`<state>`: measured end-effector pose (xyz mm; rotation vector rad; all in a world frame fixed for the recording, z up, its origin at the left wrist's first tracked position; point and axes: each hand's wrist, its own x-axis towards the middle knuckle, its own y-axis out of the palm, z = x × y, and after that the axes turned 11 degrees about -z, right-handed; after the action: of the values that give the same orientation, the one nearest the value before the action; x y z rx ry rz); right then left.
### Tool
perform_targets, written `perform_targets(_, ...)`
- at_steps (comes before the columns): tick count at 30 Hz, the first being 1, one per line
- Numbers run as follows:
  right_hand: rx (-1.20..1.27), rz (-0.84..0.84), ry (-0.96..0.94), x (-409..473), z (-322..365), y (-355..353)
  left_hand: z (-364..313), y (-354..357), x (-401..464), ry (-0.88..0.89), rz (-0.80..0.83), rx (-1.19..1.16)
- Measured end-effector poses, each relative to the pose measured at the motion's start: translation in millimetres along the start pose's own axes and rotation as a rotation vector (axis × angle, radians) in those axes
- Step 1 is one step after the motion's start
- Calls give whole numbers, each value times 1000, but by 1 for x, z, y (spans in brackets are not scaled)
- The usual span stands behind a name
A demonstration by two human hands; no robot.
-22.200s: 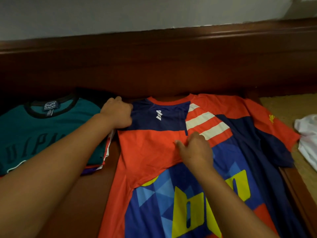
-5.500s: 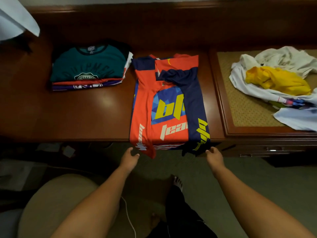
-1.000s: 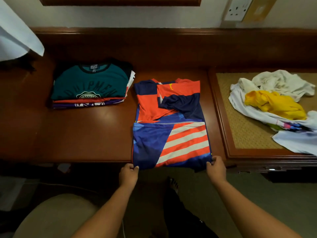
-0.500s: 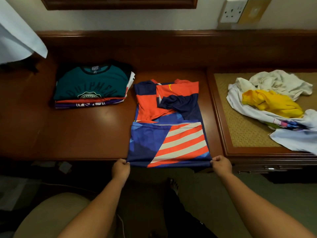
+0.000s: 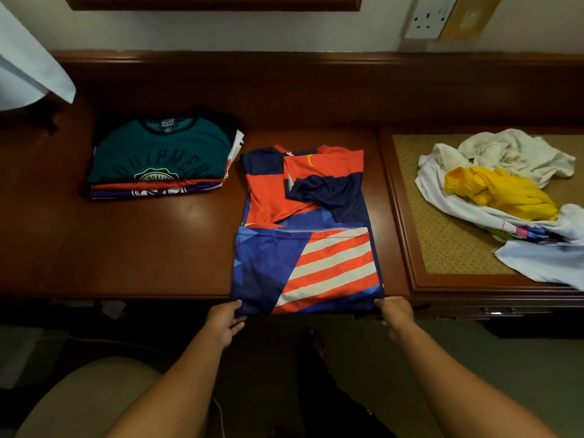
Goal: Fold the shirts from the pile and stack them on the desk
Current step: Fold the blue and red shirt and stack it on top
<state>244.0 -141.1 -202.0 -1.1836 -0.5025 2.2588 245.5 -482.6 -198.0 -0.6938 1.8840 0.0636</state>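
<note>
The red, blue and navy jersey (image 5: 303, 216) lies on the dark wooden desk (image 5: 151, 241), sleeves folded in and its lower part folded up, showing red and white stripes. Its near fold hangs slightly over the desk's front edge. My left hand (image 5: 226, 324) pinches the near left corner of that fold, thumb on top. My right hand (image 5: 395, 314) grips the near right corner. The stack of folded shirts (image 5: 161, 159), a teal one on top, sits to the left. The unfolded pile (image 5: 502, 191) of white and yellow shirts lies on the woven panel at the right.
A raised wooden ledge (image 5: 316, 86) runs along the back of the desk under a wall socket (image 5: 429, 17). A white cloth (image 5: 28, 71) hangs at the far left. A round beige seat (image 5: 88, 403) is below left, and my foot (image 5: 316, 339) is on the floor.
My hands have drawn the jersey's near fold slightly toward me and spread it flat at the corners. My left fingers now look looser than half a second ago.
</note>
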Motion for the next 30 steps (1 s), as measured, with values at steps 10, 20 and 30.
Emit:
perform_targets(10, 146, -76, -75, -31, 12, -12, -8, -7, -14, 173, -28, -87)
perform_targets(20, 347, -62, -243, -53, 70, -29, -58, -2, -40, 705, -233, 19)
perform_targets(30, 465, 78, -251, -22, 165, -32, -154, 32, -51, 716, -6, -88)
